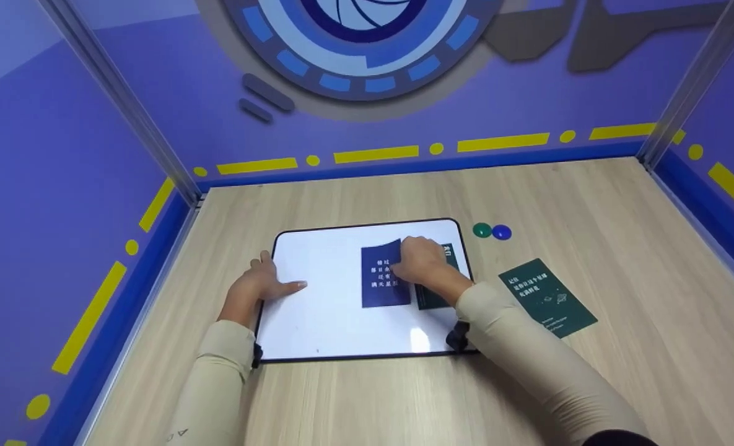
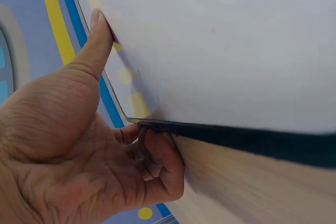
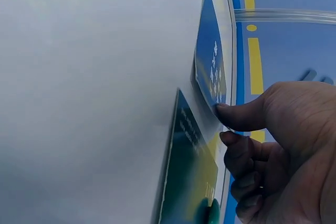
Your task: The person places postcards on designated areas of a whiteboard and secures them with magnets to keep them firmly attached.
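With right hand (image 1: 424,260), we're pinching blue card (image 1: 379,274), lying just left of it; with left hand (image 1: 252,286), we're gripping whiteboard (image 1: 317,322) edge. Card's probably handling light, bendable; we're favouring edges.

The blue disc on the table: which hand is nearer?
Right. The right hand, pinching a blue card, is left of the disc; the left hand grips the whiteboard farther left.
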### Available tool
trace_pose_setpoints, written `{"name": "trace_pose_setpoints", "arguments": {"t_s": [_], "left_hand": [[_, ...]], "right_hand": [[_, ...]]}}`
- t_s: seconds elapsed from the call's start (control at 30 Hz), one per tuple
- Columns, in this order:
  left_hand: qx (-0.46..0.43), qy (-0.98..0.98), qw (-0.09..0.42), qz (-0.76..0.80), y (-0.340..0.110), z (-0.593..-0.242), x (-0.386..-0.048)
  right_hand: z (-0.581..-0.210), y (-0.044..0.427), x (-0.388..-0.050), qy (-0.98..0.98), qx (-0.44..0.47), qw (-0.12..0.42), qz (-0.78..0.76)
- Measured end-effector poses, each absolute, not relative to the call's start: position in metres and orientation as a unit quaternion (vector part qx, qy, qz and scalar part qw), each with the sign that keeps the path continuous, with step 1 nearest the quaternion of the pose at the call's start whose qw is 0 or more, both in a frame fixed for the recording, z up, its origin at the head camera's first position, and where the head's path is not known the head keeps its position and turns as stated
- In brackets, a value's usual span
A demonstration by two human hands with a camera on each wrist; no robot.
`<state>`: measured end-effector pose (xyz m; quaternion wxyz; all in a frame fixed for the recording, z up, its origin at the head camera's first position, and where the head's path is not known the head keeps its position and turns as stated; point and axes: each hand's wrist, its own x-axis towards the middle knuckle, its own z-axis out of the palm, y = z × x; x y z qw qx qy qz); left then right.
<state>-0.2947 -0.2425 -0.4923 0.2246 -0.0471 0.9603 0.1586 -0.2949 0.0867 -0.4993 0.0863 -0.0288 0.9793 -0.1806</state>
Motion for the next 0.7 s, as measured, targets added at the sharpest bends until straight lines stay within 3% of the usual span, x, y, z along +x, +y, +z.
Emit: {"name": "trace_pose_setpoints", "arguments": {"t_s": [0.7], "left_hand": [[-0.038, 0.962, 0.220, 0.158, -0.2424, -0.4911, -0.2955]], "right_hand": [[-0.4968, 0.0876, -0.2929, 0.984, -0.040, 0.101, -0.140]]}}
